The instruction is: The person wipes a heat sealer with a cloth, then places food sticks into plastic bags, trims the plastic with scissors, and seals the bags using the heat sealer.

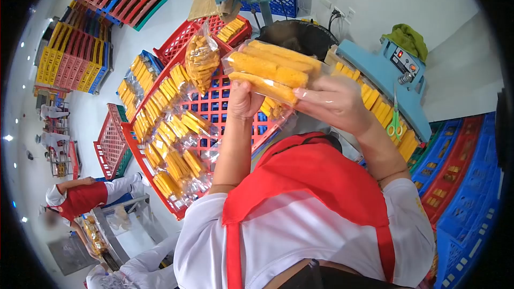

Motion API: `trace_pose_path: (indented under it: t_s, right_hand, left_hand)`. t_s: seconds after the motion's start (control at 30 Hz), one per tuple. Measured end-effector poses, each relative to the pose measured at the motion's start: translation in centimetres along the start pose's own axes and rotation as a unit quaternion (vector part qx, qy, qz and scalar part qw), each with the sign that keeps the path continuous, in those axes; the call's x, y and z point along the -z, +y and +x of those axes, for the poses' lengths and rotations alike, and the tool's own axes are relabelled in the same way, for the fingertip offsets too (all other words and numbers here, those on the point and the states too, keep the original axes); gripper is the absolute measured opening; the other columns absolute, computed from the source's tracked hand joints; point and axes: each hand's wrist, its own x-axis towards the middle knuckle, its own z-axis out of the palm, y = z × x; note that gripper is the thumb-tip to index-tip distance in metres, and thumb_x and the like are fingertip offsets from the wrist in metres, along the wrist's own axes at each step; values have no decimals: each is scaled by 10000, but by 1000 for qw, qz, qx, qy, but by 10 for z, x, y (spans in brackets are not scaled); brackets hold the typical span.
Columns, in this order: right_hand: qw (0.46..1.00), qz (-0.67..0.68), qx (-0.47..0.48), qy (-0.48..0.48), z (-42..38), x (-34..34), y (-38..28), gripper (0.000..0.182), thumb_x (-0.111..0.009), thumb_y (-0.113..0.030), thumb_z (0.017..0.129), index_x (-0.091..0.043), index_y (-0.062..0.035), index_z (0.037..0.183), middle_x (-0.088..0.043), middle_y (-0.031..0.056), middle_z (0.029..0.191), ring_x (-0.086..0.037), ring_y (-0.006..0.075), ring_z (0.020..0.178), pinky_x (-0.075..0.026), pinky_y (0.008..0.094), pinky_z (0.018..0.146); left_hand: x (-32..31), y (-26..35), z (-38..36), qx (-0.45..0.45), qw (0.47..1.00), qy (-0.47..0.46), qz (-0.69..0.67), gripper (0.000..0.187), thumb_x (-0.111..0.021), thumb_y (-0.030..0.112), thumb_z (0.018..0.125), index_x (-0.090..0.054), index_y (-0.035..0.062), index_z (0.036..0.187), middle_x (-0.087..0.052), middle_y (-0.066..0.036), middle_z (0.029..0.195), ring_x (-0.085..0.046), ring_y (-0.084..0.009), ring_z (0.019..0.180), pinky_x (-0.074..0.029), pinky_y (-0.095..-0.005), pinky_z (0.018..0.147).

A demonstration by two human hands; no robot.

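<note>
Item: clear bag of yellow sticks [270,69], left hand [243,99] and right hand [332,101] both gripping its ends above red crate [160,182]; slick film, likely slip hazard.

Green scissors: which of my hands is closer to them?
Right. The right hand grips the snack bag just left of the green scissors; the left hand holds the bag's other end, farther away.

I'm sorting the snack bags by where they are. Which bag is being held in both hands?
The clear bag of yellow sticks, gripped by the left hand and right hand; the others lie in the red crate.
</note>
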Motion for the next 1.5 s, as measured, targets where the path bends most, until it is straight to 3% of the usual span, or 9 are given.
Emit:
trace_pose_path:
  t_s: [0.33, 0.47, 0.53, 0.7, 0.77, 0.97, 1.2, 1.37, 1.5]
  right_hand:
    - [996, -49, -27, -66, 15, 9, 17, 187, -608, -188, 711, -613, -37, 821, -581, 93, 752, -550, 270, 728, -427, 363, 618]
    - [991, -121, -61, -10, 52, 41, 36, 139, -588, -171, 719, -610, -48, 778, -579, 103, 737, -550, 272, 719, -423, 359, 602]
    - [986, -133, -38, -90, 71, 51, 47, 146, -559, -186, 734, -610, -51, 753, -568, 121, 686, -551, 278, 669, -421, 358, 582]
    - [974, -52, -94, -202, 92, 67, 38, 108, -545, -110, 752, -591, -13, 759, -555, 91, 651, -538, 215, 621, -421, 292, 572]
    - [974, -4, -105, -200, 99, 65, 34, 117, -548, -118, 755, -591, -9, 749, -551, 91, 640, -533, 196, 603, -417, 279, 560]
    - [998, -49, -19, -45, 104, 52, 42, 242, -528, -226, 765, -573, -8, 670, -530, 124, 585, -513, 214, 533, -397, 298, 523]
    - [942, 148, -232, -193, 98, 84, 55, 124, -573, -110, 772, -593, 12, 759, -602, 56, 726, -550, 87, 702, -432, 212, 611]
    - [888, 282, -218, -292, 89, 89, 73, 98, -574, -92, 770, -569, 6, 778, -616, 84, 830, -586, 126, 805, -456, 214, 668]
    - [892, 309, -280, -173, 83, 78, 86, 126, -546, -144, 803, -532, -31, 750, -618, 93, 889, -588, 112, 788, -458, 214, 652]
  left_hand:
    - [16, -11, 4, 48, 969, 197, -144, 487, -510, 414, 807, -416, 112, 1177, -456, -70, 1197, -442, -238, 1090, -325, -410, 945]
    - [9, -16, 7, 179, 932, 307, 75, 804, -380, 632, 759, -134, 138, 1344, -121, -126, 1389, -153, -306, 1266, -131, -511, 990]
    - [5, -11, 11, 179, 937, 245, 175, 842, -392, 614, 769, -5, 148, 1354, -29, -118, 1405, -19, -284, 1293, -59, -511, 997]
    - [-18, -8, 23, -78, 805, -78, 583, 796, -586, 296, 766, -100, 29, 1337, -226, -171, 1328, -257, -228, 1231, -232, -339, 989]
    - [-45, -17, 33, -60, 909, -78, 405, 854, -637, 149, 715, -67, 27, 1339, -245, -148, 1323, -272, -210, 1221, -241, -322, 983]
    - [-47, -23, 36, 7, 947, -121, 298, 855, -601, 115, 740, -2, 50, 1346, -198, -128, 1352, -221, -207, 1246, -188, -320, 1005]
    - [-49, -19, 31, 122, 976, -105, 148, 859, -634, 179, 721, -58, 54, 1346, -254, -112, 1332, -264, -207, 1230, -211, -323, 1000]
    - [-7, -23, 15, 291, 949, -51, -108, 780, -608, 406, 720, -226, 58, 1304, -364, -174, 1262, -452, -282, 1092, -403, -425, 882]
    - [-34, -12, 24, 166, 956, -53, -237, 858, -537, 567, 708, -207, 57, 1313, -276, -139, 1334, -323, -286, 1201, -282, -405, 981]
